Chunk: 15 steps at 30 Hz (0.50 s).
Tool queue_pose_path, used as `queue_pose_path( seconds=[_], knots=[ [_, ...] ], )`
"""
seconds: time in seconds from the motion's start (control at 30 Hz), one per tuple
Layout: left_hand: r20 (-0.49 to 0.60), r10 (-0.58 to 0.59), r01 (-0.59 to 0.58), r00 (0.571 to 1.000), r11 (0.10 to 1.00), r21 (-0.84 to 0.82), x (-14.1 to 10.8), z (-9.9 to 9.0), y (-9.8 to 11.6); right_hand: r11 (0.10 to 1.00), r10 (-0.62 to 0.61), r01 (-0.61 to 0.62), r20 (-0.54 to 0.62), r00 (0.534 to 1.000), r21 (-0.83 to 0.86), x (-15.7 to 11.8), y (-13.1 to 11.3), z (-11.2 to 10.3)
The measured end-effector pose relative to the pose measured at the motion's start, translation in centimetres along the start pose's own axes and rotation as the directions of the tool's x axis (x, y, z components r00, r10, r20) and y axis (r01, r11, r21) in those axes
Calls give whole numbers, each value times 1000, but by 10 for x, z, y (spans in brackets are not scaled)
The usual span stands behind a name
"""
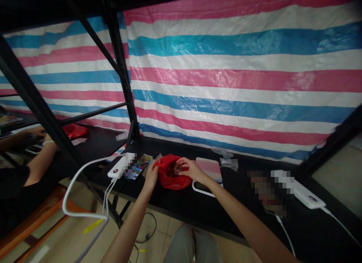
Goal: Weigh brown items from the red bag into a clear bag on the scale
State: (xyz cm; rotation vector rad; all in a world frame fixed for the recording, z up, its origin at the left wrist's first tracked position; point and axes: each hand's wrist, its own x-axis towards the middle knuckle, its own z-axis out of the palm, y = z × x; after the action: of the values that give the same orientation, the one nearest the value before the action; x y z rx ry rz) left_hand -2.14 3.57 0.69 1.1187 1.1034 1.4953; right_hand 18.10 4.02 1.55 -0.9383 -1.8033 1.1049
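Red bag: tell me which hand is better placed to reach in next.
Probably the right hand: it sits at the mouth of the red bag, touching the dark contents, while the left hand holds the edge.

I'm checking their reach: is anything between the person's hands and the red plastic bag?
Nothing visible stands in the way: the left hand and the right hand are both already touching the red plastic bag, one on each side of it.
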Motion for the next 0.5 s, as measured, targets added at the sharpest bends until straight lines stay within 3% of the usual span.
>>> queue_pose_path(
  seconds=[0.13,0.23,0.33,0.4,0.5],
  knots=[
    [21,213,-212,977,949,234,-20,10,13,1000,4,-4,23,1000,12,-27,-26,-22],
    [89,370,-375,925,845,381,-42,29,37,994,1,-12,-105,994,-108,-63,-33,-52],
    [190,496,-529,847,763,371,-60,54,58,947,44,-142,-322,946,-287,-106,-17,-88],
    [428,493,-638,757,699,324,-65,75,61,904,53,-250,-489,870,-346,-136,3,-107],
    [779,354,-782,518,565,263,-61,115,48,827,66,-430,-698,713,-361,-172,35,-120]
  ],
)
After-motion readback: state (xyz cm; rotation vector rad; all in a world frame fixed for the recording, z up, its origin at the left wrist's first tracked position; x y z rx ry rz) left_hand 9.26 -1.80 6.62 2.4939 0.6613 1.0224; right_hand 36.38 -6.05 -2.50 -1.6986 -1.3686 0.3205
